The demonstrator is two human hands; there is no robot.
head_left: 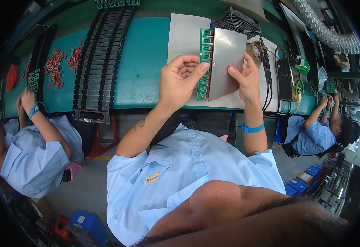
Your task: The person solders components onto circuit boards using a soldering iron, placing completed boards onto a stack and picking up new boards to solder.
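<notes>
I hold a green circuit board panel (205, 66) together with a thin grey metal plate (226, 57) that lies over most of it, above a teal workbench (143, 61). My left hand (180, 78) grips the panel's left edge, thumb on the plate's lower left corner. My right hand (245, 78) pinches the plate's right edge; a blue band sits on that wrist. Only the panel's left strip of small repeated sections shows beside the plate.
A pale grey mat (186, 37) lies under my hands. Black slotted conveyor rails (101, 61) run to the left, with scattered red components (56, 66) beyond. A round fan (239, 24) and cabled tools (287, 74) sit right. Two seated people in blue shirts work at either side.
</notes>
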